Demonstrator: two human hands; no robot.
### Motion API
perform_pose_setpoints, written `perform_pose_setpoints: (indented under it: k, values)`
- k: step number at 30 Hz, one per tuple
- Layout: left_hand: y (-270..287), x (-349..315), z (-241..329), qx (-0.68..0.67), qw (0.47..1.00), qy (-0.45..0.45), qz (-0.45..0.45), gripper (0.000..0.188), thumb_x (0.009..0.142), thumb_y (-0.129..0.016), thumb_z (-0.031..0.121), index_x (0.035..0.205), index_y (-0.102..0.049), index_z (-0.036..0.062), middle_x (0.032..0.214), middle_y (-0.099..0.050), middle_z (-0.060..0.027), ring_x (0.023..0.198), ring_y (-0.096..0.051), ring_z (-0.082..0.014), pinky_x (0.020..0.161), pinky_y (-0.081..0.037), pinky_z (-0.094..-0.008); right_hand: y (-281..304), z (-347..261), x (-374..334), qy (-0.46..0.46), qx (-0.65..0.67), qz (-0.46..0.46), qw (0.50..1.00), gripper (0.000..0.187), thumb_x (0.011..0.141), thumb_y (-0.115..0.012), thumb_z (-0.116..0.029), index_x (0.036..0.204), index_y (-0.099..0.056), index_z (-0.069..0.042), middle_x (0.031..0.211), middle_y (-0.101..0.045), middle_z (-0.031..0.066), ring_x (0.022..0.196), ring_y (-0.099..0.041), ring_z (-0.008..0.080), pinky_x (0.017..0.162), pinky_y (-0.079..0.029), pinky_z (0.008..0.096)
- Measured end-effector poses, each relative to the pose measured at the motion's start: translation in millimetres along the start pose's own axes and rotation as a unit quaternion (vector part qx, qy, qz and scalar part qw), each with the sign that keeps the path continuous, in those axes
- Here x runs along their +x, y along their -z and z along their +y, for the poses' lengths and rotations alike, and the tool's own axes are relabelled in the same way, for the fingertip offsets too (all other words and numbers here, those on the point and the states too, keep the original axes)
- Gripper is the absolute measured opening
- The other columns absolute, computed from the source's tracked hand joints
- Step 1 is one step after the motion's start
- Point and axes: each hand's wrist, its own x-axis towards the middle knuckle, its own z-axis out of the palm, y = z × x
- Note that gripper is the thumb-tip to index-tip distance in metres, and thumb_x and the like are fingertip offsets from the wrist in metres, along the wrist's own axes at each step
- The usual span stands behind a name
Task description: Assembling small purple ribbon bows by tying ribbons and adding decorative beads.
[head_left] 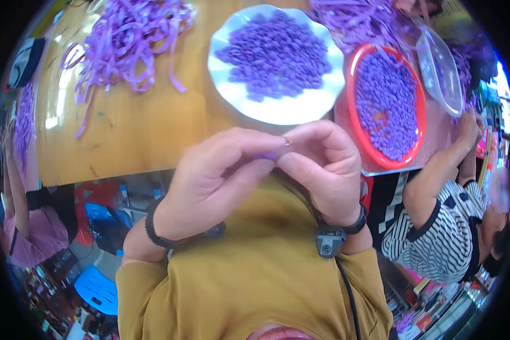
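Both hands meet in front of my chest, just off the table's near edge. My left hand (212, 175) pinches a small purple piece (266, 156) between thumb and forefinger; most of it is hidden by the fingertips. The thumb and forefinger of my right hand (326, 164) close together against the same spot, beside a tiny shiny bit (288, 142) too small to name. Just beyond the fingers stands a white scalloped plate (283, 113) heaped with small purple pieces (277, 56). To its right is a red oval basket (352, 107) holding more of them.
Loose purple ribbons (133, 42) lie heaped on the wooden table (147, 130) at the far left, and another ribbon pile (357, 22) at the far right. A clear plastic container (441, 71) stands beyond the basket. People work on both sides; a striped shirt (436, 232) is close at right.
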Motion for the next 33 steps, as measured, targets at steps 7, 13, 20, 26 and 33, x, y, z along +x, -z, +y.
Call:
perform_pose_setpoints:
  k: [7,13,20,26,33]
  values:
    - [28.0,-24.1,-4.7,-0.046,0.997,0.044,0.046,0.024,0.085,-0.055,-0.005,0.108,-0.056,-0.0005,0.092,-0.055,-0.0023,0.077,-0.054,-0.0042,0.066,-0.044,-0.0172,-23.3,-7.7,11.7,-0.016,-0.121,0.021,0.992,0.022,0.082,-0.062,0.001,0.103,-0.058,0.001,0.090,-0.061,0.0039,0.083,-0.058,0.0096,0.075,-0.047,0.0225]
    - [50.4,-35.9,-4.3,0.078,0.991,-0.072,0.081,0.026,0.081,-0.058,-0.006,0.106,-0.057,0.0009,0.083,-0.057,-0.0029,0.071,-0.054,-0.0067,0.062,-0.043,-0.0192,-49.4,9.4,24.1,0.006,-0.200,-0.080,0.976,0.028,0.078,-0.067,-0.003,0.105,-0.059,0.000,0.085,-0.059,0.0034,0.079,-0.056,0.0096,0.072,-0.045,0.0228]
    - [53.1,-45.1,-5.9,0.171,0.970,-0.130,0.111,0.027,0.078,-0.060,-0.005,0.103,-0.058,0.0030,0.081,-0.060,-0.0087,0.067,-0.056,-0.0162,0.058,-0.044,-0.0248,-61.0,13.3,23.5,-0.069,-0.114,-0.095,0.987,0.031,0.080,-0.067,-0.005,0.108,-0.057,0.002,0.086,-0.059,0.0023,0.078,-0.055,0.0078,0.070,-0.045,0.0219]
    - [47.3,-43.3,-5.7,0.189,0.963,-0.160,0.110,0.029,0.076,-0.060,-0.006,0.104,-0.058,0.0028,0.080,-0.061,-0.0093,0.066,-0.057,-0.0190,0.058,-0.044,-0.0262,-55.6,5.1,18.6,-0.100,-0.139,-0.110,0.979,0.032,0.079,-0.066,-0.002,0.109,-0.055,0.003,0.096,-0.058,0.0058,0.088,-0.055,0.0115,0.078,-0.045,0.0252]
    - [38.8,-37.1,-4.1,0.211,0.957,-0.169,0.102,0.030,0.075,-0.060,-0.006,0.104,-0.058,0.0026,0.081,-0.061,-0.0101,0.067,-0.058,-0.0204,0.059,-0.045,-0.0268,-44.4,2.6,15.9,-0.087,-0.178,-0.148,0.969,0.030,0.079,-0.063,0.003,0.108,-0.055,0.006,0.102,-0.058,0.0090,0.093,-0.057,0.0139,0.080,-0.046,0.0264]
